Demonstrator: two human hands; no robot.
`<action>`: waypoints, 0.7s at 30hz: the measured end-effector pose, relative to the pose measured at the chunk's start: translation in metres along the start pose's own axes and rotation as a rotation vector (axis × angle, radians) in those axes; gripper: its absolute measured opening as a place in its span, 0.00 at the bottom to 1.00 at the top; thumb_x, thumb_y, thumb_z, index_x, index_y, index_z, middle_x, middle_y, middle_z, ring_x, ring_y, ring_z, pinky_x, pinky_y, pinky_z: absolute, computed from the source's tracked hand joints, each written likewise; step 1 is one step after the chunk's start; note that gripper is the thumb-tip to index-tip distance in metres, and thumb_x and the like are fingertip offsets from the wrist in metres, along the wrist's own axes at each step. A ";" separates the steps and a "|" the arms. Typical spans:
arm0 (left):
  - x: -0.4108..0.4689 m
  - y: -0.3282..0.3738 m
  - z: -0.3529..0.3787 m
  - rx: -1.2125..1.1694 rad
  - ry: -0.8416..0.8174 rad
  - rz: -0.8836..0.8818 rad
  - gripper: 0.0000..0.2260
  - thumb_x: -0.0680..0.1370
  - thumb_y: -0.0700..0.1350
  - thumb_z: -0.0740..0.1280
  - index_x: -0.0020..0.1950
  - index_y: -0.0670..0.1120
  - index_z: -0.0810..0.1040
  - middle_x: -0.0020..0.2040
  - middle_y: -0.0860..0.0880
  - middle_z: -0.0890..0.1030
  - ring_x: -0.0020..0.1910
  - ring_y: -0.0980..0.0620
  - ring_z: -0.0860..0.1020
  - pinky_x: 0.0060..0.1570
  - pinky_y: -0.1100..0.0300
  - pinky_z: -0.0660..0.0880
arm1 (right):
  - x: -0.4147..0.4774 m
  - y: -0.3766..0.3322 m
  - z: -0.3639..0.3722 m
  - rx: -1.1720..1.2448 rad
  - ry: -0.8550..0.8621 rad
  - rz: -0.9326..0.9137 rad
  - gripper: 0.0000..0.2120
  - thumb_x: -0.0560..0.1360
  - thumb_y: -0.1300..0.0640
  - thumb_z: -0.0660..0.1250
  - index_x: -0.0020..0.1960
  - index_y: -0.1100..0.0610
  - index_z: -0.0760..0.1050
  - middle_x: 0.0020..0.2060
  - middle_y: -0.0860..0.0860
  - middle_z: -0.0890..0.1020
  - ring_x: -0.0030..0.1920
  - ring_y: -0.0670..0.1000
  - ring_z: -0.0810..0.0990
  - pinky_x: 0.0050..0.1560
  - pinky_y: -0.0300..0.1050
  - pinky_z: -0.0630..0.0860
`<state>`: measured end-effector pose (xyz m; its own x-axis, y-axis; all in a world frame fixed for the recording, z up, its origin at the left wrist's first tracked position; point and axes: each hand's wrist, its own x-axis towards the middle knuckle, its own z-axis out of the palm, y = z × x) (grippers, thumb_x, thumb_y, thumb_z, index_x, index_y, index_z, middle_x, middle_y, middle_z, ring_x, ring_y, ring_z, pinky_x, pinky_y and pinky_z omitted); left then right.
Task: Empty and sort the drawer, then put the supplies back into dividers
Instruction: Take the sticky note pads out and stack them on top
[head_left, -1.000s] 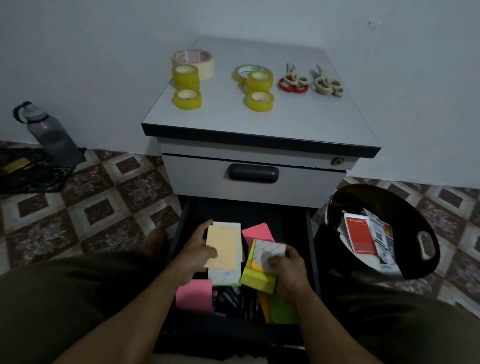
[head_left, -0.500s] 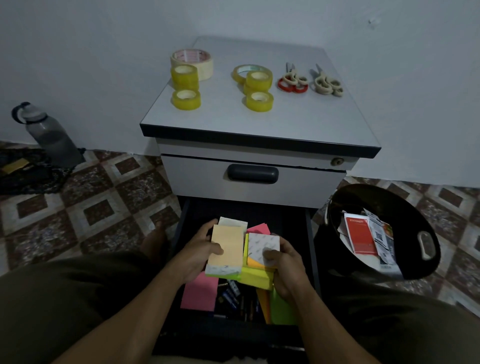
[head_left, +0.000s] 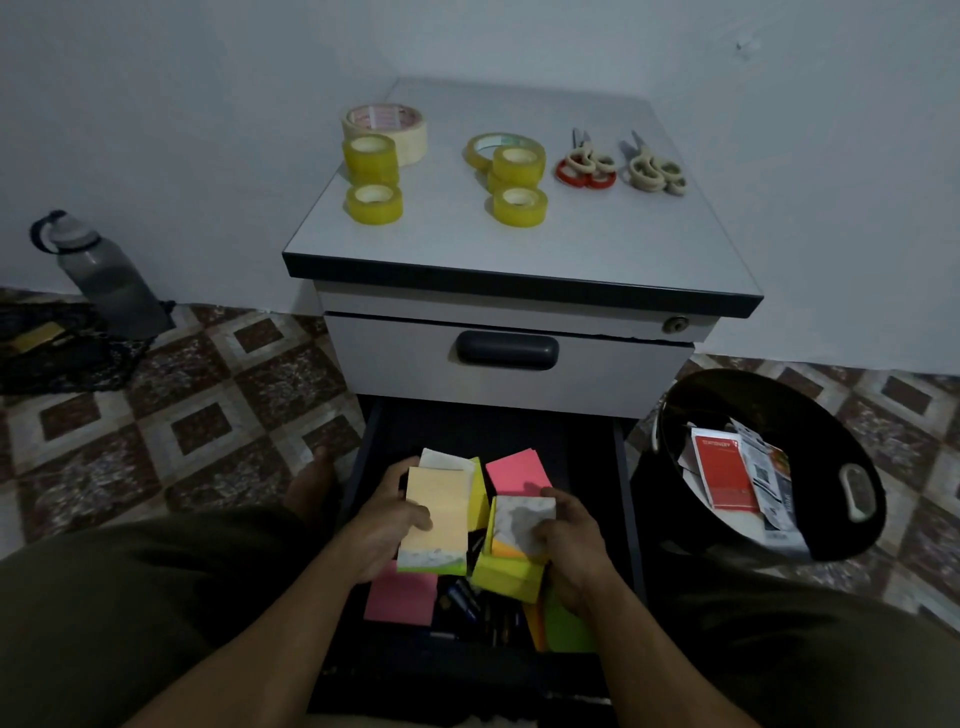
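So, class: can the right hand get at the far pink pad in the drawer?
Likely yes: the far pink pad lies uncovered just beyond the right hand, though that hand grips a yellow stack.

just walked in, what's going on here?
A person is clearing out the open bottom drawer of a small cabinet. The left hand holds an orange-topped pad stack and the right hand holds a yellow-green pad stack, both just above the drawer. Pink pads and pens lie inside. Tape rolls and scissors are already on the cabinet top. A black bin with packaging stands to the right.
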<state>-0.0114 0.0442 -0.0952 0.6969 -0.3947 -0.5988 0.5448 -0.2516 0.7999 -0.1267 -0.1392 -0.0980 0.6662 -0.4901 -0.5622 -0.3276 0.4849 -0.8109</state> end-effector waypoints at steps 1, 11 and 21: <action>-0.001 0.000 -0.001 0.001 0.006 0.002 0.34 0.73 0.25 0.61 0.71 0.55 0.66 0.57 0.39 0.77 0.54 0.38 0.78 0.45 0.48 0.77 | 0.001 -0.003 -0.001 0.025 0.016 0.015 0.22 0.74 0.77 0.56 0.60 0.62 0.78 0.54 0.62 0.83 0.47 0.58 0.83 0.40 0.48 0.82; -0.008 0.001 0.008 0.005 -0.094 -0.037 0.35 0.73 0.24 0.62 0.71 0.57 0.66 0.56 0.41 0.78 0.54 0.40 0.79 0.45 0.49 0.79 | 0.013 -0.017 -0.007 0.152 0.092 -0.003 0.18 0.73 0.74 0.59 0.53 0.58 0.77 0.53 0.61 0.80 0.50 0.64 0.79 0.47 0.62 0.79; -0.010 0.010 0.013 -0.069 -0.123 0.001 0.35 0.73 0.24 0.62 0.70 0.58 0.69 0.56 0.39 0.78 0.52 0.40 0.80 0.43 0.49 0.81 | 0.011 -0.019 -0.001 0.032 0.053 -0.085 0.15 0.74 0.73 0.65 0.54 0.56 0.78 0.53 0.59 0.82 0.52 0.63 0.81 0.54 0.64 0.79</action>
<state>-0.0195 0.0338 -0.0807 0.6372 -0.5017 -0.5851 0.5779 -0.1913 0.7934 -0.1137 -0.1543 -0.0892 0.6540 -0.5675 -0.5003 -0.2491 0.4629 -0.8507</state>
